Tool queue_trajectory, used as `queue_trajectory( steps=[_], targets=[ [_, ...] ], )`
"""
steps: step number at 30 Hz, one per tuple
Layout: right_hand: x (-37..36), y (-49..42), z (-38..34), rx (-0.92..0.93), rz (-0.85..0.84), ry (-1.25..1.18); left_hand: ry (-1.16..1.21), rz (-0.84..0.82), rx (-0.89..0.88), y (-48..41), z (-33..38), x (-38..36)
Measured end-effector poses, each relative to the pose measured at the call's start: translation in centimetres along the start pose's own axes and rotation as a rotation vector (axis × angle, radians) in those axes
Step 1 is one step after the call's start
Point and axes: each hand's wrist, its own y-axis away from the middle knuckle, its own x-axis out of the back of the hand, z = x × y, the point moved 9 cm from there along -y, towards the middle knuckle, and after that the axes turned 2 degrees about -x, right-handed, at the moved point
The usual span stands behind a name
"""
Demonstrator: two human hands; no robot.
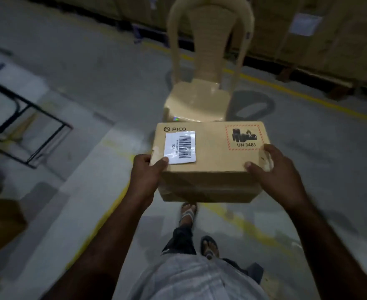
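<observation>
Fingers (143, 159) of the left hand (144, 177) are curled round the near left corner of the box (213, 152), and the thumb is laid on its white label (180, 147). The near right corner is gripped by the right hand (281, 172). The box is held flat in the air, above two sandals (188, 212). Just past it a chair (197, 100) is seen on the floor (113, 68). Further back, big boxes (330, 40) are stacked behind a yellow line (286, 88).

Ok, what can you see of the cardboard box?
The cardboard box is brown and closed, held about level above the floor, near a plastic chair. Its top shows PICO, a white barcode label and a red-bordered UN 3481 mark. The left hand grips its left side, the right hand its right.
</observation>
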Motion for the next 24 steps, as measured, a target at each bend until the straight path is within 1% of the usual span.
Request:
queue_trajectory(
  steps=[4, 8, 11, 14, 19, 24],
  targets=[
    [-2.2, 2.2, -6.1, 0.180, -0.137, 0.082, 0.083, 0.165, -0.047, 4.1, 0.2, 7.2],
    [-6.5, 6.2, -12.3, 0.375, -0.281, 0.134, 0.163, 0.377, -0.065, 9.2, -0.9, 15.6],
    [-10.3, 10.1, -16.7, 0.512, -0.390, 0.149, 0.221, 0.557, -0.055, 13.9, -2.6, 22.0],
    [-14.2, 14.6, -20.9, 0.624, -0.458, 0.152, 0.257, 0.694, -0.061, 18.9, -4.8, 28.2],
    [-21.5, 24.5, -27.4, 0.808, -0.594, 0.180, 0.293, 0.936, -0.042, 28.5, -10.0, 37.4],
    [-30.0, 37.0, -32.7, 0.988, -0.714, 0.211, 0.252, 1.149, 0.008, 39.8, -16.0, 46.8]
  ],
)
